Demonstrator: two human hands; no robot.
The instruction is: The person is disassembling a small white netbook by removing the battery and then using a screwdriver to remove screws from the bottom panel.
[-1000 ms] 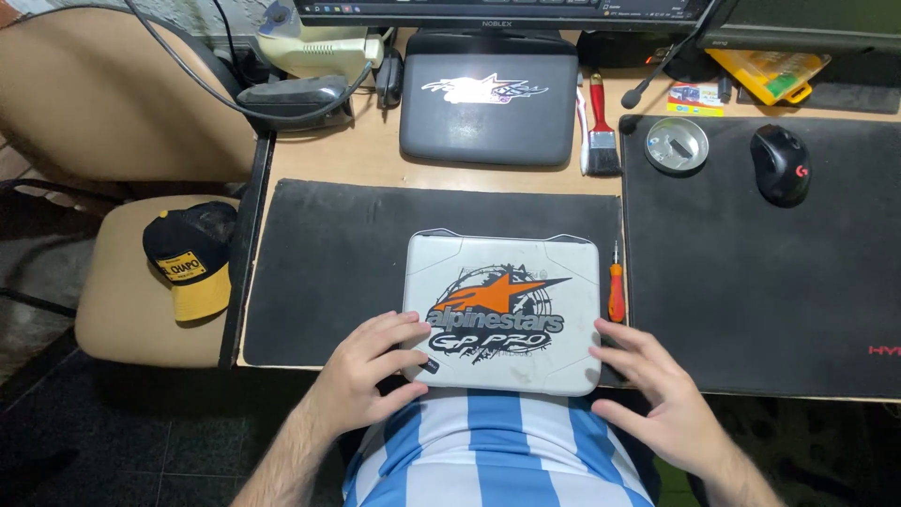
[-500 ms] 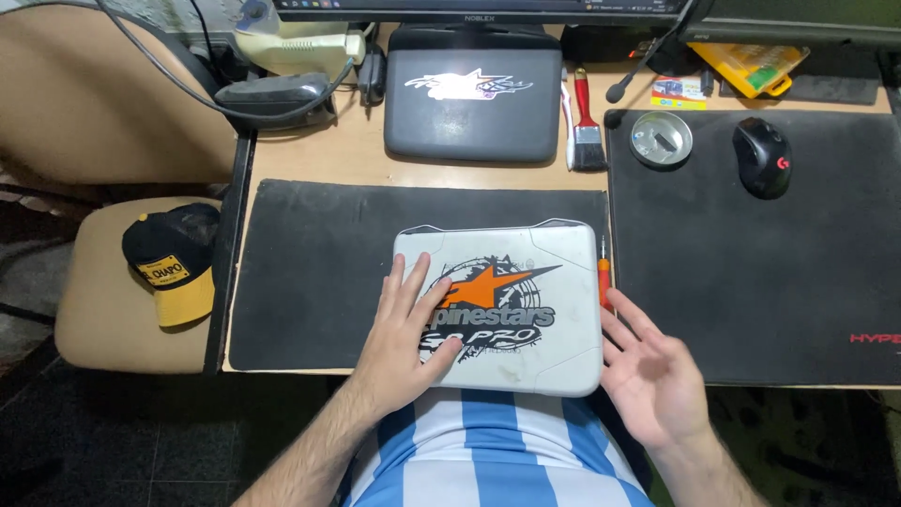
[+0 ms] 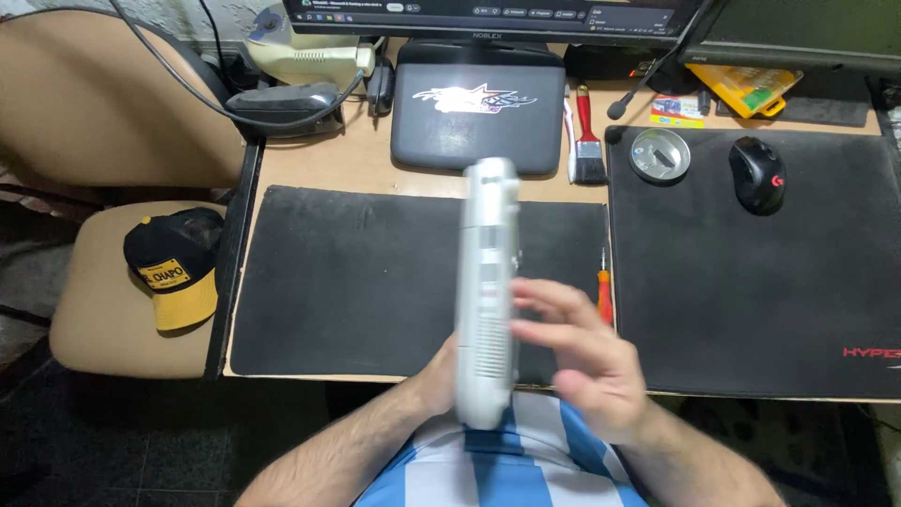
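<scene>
Wooden bench [image 3: 375, 160], tan top, mostly covered by two black fabric mats: a matte one [image 3: 357, 282] centre-left, a larger one [image 3: 751, 282] on the right.

Your silver laptop [image 3: 488, 291] is stood up on edge over the near part of the centre mat, seen edge-on: slim slab, rounded corners, smooth plastic, with a ribbed vent strip on the near section of the edge. It is slightly blurred.

Your left hand [image 3: 436, 380] is at the laptop's near left side, mostly hidden behind it; palm looks pressed to the face, but I cannot tell how the fingers sit. Your right hand [image 3: 582, 352] is on the right side, fingers [image 3: 544, 300] spread and extended, loose and not clenched; the fingertips are at or just beside the laptop's face, contact unclear due to blur.

Just right of the laptop, an orange-handled screwdriver [image 3: 604, 291] lies at the mat edge. Far side: a second dark laptop [image 3: 479, 113], closed, glossy lid; a red-handled paintbrush [image 3: 587, 141] beside it; a round metal tin [image 3: 660, 155] and a black mouse [image 3: 758, 175] on the right mat. Left: a tan padded chair [image 3: 103, 310] with a black and yellow cap [image 3: 178, 268] on the seat.
</scene>
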